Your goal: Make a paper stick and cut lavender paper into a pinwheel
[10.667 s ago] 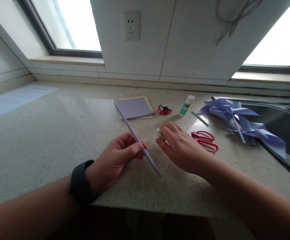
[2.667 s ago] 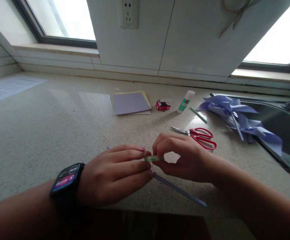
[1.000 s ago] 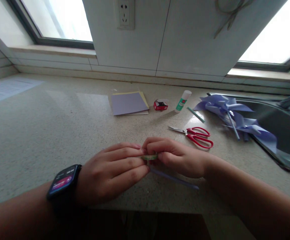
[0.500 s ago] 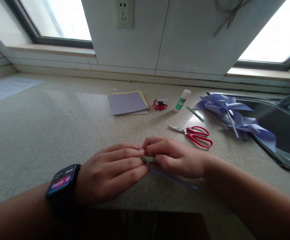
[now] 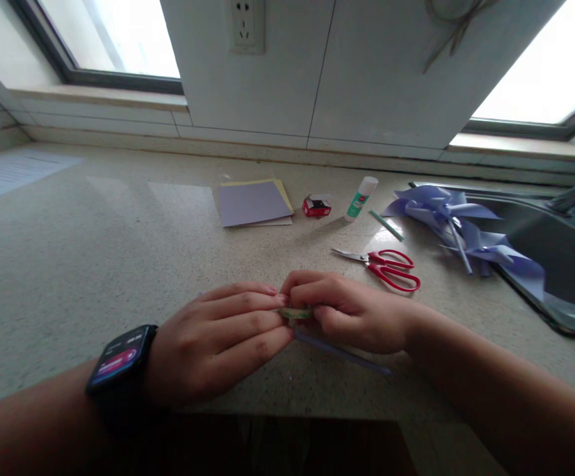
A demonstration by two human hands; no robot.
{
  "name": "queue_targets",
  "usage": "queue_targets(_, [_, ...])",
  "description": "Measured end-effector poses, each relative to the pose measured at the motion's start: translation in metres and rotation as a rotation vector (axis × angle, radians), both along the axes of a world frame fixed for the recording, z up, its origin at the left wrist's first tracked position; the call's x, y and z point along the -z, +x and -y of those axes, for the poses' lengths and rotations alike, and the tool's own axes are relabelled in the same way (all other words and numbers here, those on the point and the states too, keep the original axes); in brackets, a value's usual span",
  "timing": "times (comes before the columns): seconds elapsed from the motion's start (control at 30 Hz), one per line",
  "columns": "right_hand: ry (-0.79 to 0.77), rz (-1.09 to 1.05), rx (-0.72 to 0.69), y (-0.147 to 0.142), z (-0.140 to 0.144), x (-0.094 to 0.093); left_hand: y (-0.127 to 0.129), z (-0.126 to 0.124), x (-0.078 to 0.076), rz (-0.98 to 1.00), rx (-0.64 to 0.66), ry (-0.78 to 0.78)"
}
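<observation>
My left hand (image 5: 223, 337), a dark watch (image 5: 121, 357) on its wrist, lies flat with its fingers stretched out over the counter. Part of a thin purple stick (image 5: 347, 357) shows from beneath its fingertips, slanting down to the right; the rest is covered. My right hand (image 5: 342, 311) is closed, its thumb and bent fingers at a small yellow-green strip (image 5: 296, 313) beside the left fingertips. What exactly the strip is cannot be made out. Red-handled scissors (image 5: 379, 264) lie just beyond my right hand.
Purple and yellow paper sheets (image 5: 255, 203), a small red box (image 5: 316, 205), a glue stick (image 5: 361, 198) and a thin green stick (image 5: 386, 225) lie farther back. Purple paper pinwheels (image 5: 459, 225) rest against the sink (image 5: 565, 264) at right. A printed sheet (image 5: 20, 170) is far left.
My right thumb has shifted slightly to the right, and a bit more of the yellow-green strip shows. My left hand stays flat in nearly the same place.
</observation>
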State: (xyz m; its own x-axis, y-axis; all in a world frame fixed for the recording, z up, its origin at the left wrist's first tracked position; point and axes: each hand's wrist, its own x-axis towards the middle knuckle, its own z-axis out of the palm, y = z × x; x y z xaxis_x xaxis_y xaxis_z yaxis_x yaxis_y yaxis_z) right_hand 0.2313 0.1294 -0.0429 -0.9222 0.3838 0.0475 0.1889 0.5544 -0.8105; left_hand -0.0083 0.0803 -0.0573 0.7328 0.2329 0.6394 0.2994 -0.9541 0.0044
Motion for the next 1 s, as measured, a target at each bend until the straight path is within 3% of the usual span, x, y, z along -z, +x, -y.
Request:
queue_targets(0.47, [-0.001, -0.031, 0.02, -0.0008, 0.0008, 0.0021, -0.0004, 0.0008, 0.0081, 0.054, 0.008, -0.032])
queue_targets(0.77, [-0.008, -0.024, 0.007, 0.004, -0.0009, 0.001, -0.0007, 0.0009, 0.0007, 0.031, 0.006, -0.052])
queue_targets(1.0, [-0.038, -0.075, 0.013, 0.0068, -0.0019, -0.0015, -0.0027, 0.0013, 0.0091, 0.046, 0.005, -0.077])
